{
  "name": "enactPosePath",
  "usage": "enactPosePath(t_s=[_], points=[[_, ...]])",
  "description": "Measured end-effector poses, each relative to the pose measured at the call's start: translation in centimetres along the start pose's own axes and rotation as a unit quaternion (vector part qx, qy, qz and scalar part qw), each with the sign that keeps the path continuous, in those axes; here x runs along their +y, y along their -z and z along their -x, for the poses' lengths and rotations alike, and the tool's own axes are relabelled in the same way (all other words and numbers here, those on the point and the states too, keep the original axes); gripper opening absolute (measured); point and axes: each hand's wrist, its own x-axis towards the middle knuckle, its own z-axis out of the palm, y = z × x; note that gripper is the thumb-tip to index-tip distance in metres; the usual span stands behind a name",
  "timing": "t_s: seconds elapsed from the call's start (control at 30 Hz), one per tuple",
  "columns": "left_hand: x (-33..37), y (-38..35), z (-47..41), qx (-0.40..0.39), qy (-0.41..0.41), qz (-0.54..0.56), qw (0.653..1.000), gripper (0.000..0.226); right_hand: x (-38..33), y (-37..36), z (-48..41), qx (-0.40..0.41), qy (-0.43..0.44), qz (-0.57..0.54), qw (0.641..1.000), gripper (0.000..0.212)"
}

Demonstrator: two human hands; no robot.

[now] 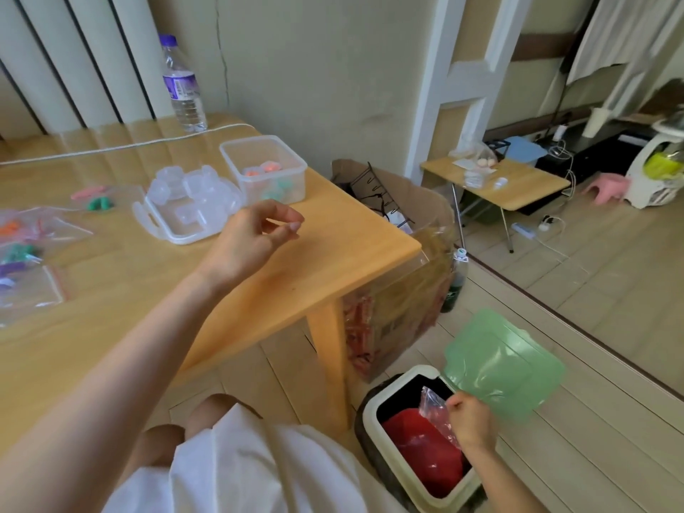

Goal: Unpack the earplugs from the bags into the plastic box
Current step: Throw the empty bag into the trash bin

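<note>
Dropping an empty bag in the bin while full bags wait

At the far left of the table (314,261) lie several clear zip bags (29,290) with orange, green and purple earplugs inside, so the task looks only partly done. Just right of them a clear lid (159,231) lies flat with small clear cases (192,190) piled on it. Behind stands a water bottle (183,83). Its purple label carries white writing too small to read.

The plastic box (259,140) sits open near the table's back corner, with a few orange and green earplugs (264,168) already in it. The left hand (251,238) hovers in front of the box, fingers loosely curled, thumb near the forefinger, holding nothing.

A cardboard box (407,290) on the floor beside the table shows red print that cannot be made out.

Lower right, the bin (374,412) stands open with its green lid (503,364) tipped back. The right hand (470,420) pinches a crumpled empty bag (435,412) over the opening.

To do this step well, the person should probably let go only once the bag is well inside the rim, since light film can drift or cling to the fingers. A quick check that no earplug remains in the bag would also help. The free left hand is well placed to reach for the next full bag.
</note>
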Motion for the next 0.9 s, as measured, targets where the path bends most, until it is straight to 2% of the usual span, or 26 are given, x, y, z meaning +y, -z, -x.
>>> enactPosePath(t_s=[0.23, 0.33, 0.4, 0.47, 0.53, 0.6, 0.7, 0.9], points=[[0.0, 0.2, 0.0, -0.011, 0.002, -0.002, 1.0, 0.014, 0.1, 0.5, -1.1, 0.036, 0.007, -0.009, 0.999, 0.017], [0.0, 0.3, 0.0, -0.013, 0.002, 0.0, 1.0, 0.013, -2.0, 2.5, -1.6, 0.066, 0.013, -0.101, 0.993, 0.021], [0.0, 0.5, 0.1, -0.01, 0.002, -0.001, 1.0, 0.013, -5.0, 5.3, -1.6, 0.126, 0.045, -0.192, 0.972, 0.023], [0.0, 0.9, 0.1, -0.006, 0.002, 0.0, 1.0, 0.012, -8.9, 9.4, -1.1, 0.199, 0.097, -0.276, 0.935, 0.023], [0.1, 1.4, 0.3, 0.002, 0.003, 0.003, 1.0, 0.01, -13.0, 13.9, -0.2, 0.238, 0.15, -0.347, 0.895, 0.022], [0.0, 2.0, 0.4, 0.013, 0.006, 0.004, 1.0, 0.009, -16.9, 17.7, 0.7, 0.227, 0.212, -0.379, 0.872, 0.02], [-0.6, 3.5, 0.6, 0.032, 0.018, -0.001, 0.999, 0.008, -22.6, 20.7, 2.1, 0.186, 0.309, -0.359, 0.861, 0.017], [-2.2, 7.3, 1.1, 0.072, 0.046, -0.03, 0.996, 0.009, -33.1, 20.2, 4.6, 0.113, 0.442, -0.324, 0.829, 0.016]])
